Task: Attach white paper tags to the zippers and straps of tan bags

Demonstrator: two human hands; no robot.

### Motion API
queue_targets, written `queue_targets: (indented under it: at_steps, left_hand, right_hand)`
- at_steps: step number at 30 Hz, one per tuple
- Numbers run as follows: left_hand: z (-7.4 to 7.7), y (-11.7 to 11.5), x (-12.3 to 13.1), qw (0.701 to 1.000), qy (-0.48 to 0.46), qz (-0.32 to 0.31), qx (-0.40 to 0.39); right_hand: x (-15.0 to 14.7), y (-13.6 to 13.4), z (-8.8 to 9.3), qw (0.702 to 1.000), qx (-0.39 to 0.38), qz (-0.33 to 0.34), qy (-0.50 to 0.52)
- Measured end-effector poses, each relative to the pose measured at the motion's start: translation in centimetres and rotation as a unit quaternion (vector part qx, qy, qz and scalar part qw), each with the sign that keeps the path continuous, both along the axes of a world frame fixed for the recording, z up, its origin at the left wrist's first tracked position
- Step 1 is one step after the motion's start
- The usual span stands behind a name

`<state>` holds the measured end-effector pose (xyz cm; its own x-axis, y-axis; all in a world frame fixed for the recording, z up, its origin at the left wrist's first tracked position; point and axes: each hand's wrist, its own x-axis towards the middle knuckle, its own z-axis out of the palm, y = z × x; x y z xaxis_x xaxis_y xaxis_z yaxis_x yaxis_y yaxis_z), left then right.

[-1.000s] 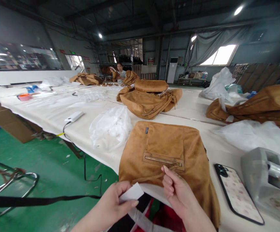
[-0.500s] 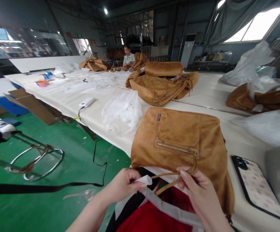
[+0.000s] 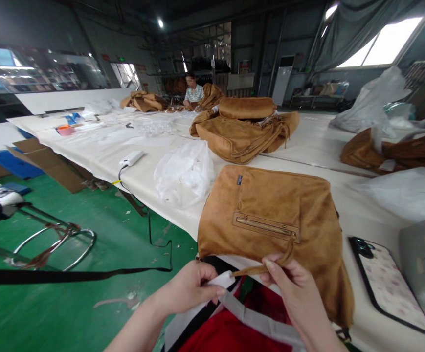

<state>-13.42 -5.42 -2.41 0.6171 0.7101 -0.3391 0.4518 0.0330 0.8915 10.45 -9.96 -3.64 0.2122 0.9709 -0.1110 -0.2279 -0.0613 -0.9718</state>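
A tan suede bag [image 3: 271, 215] lies flat at the near edge of a long white table [image 3: 142, 171], its zip pocket facing up. A tan zipper-pull strap [image 3: 271, 264] hangs from the pocket. My right hand [image 3: 293, 288] pinches that strap just below the bag's edge. My left hand [image 3: 188, 288] is closed on a small white paper piece [image 3: 221, 279], whose end meets the strap's tip. Both hands hover over my lap, just off the table's edge.
A phone [image 3: 388, 283] with a patterned case lies right of the bag, beside a grey tape dispenser [image 3: 423, 264]. A white plastic bag [image 3: 185, 171], a power bank [image 3: 131, 157] and more tan bags [image 3: 245, 132] sit farther back. Another person [image 3: 193, 90] works at the far end. A metal stool [image 3: 51, 242] stands on the green floor.
My right hand pulled the strap off the pocket and down past the bag's edge. My left hand brought the white paper up to the strap's end. The view shifted left.
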Motion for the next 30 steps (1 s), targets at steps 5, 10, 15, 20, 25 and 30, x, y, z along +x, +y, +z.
queue_targets:
  at_steps: [5,10,15,20,25,30]
  left_hand:
    - [1.4,0.3,1.3,0.998,0.028,-0.012,0.054]
    - [1.9,0.7,1.9,0.997,0.043,-0.017,0.062]
    - [2.2,0.8,3.3,0.999,-0.003,-0.035,0.037]
    - [3.1,0.9,4.9,0.998,-0.02,-0.055,0.0]
    - [4.1,1.2,5.3,0.994,-0.049,-0.094,-0.005]
    - [4.2,1.3,6.9,0.991,0.011,-0.07,0.112]
  right_hand:
    - [-0.3,-0.1,0.2,1.0,-0.025,-0.005,0.006]
    - [0.4,-0.2,0.3,1.0,-0.022,-0.008,0.006]
    - [-0.2,0.6,-0.1,0.999,-0.019,0.027,0.015]
    - [-0.4,0.8,-0.2,0.998,-0.04,0.053,-0.005]
    - [1.5,0.0,0.0,0.997,-0.04,0.028,0.052]
    - [3.1,0.4,0.7,0.987,-0.035,-0.012,-0.157]
